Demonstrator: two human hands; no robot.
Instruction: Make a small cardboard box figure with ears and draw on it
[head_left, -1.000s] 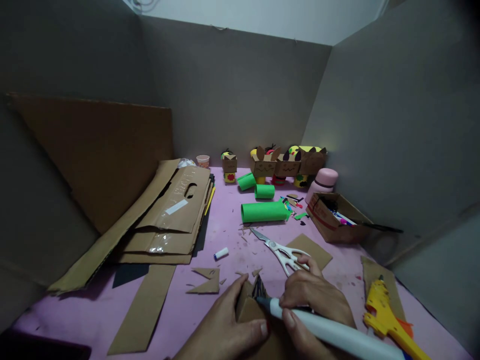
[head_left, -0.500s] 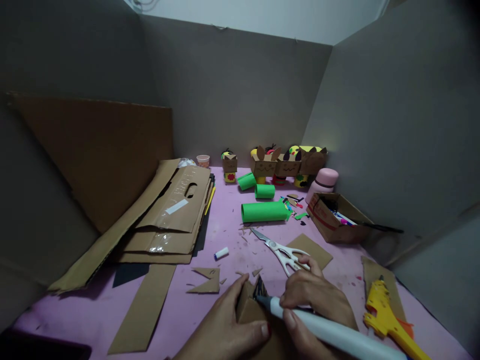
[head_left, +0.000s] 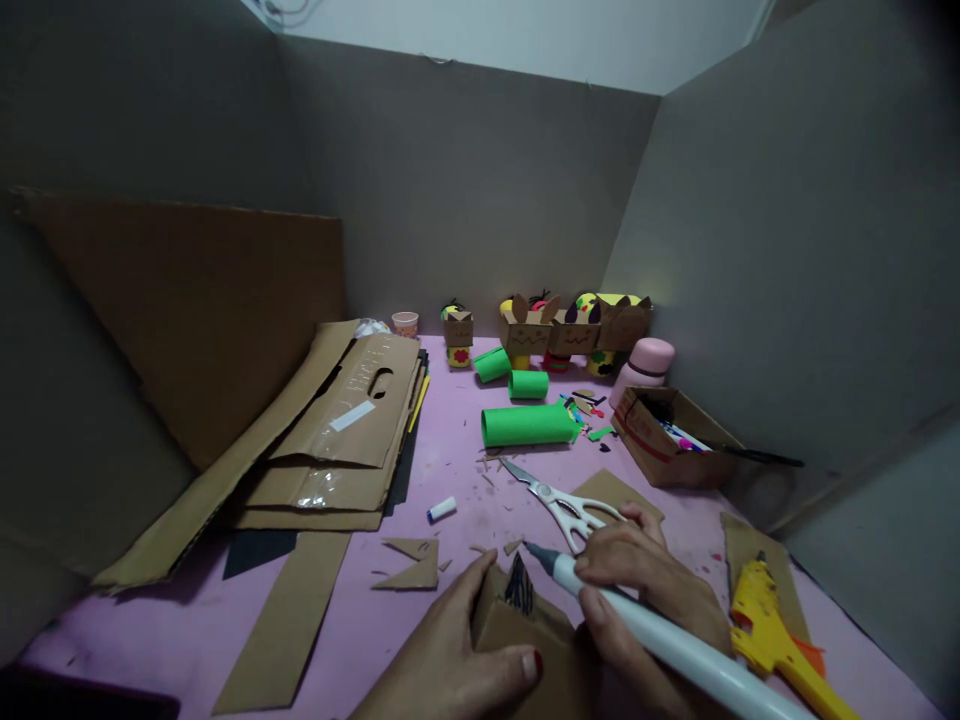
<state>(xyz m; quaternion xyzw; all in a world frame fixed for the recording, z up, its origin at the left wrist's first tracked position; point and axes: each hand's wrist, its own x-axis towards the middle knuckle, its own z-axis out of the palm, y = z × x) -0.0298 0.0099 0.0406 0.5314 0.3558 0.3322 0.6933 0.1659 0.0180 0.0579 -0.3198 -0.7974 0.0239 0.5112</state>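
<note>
A small cardboard box is gripped by my left hand at the bottom middle, thumb on its near face. On its top stands a pointed cardboard ear covered in black strokes. My right hand holds a thick white marker with a dark tip. That tip is just right of the ear, apart from it. White-handled scissors lie beyond my right hand, over a cardboard piece. The white marker cap with a blue end and a notched cardboard scrap lie farther left.
Stacked cardboard fills the left, with a strip in front. Green paper tubes lie mid-table. Cardboard-headed figures stand behind. On the right are a pink bottle, an open box of pens and a yellow glue gun.
My right hand has drawn the marker tip away from the ear, up and to the right. The black-striped ear now shows fully. My left hand keeps its hold on the box.
</note>
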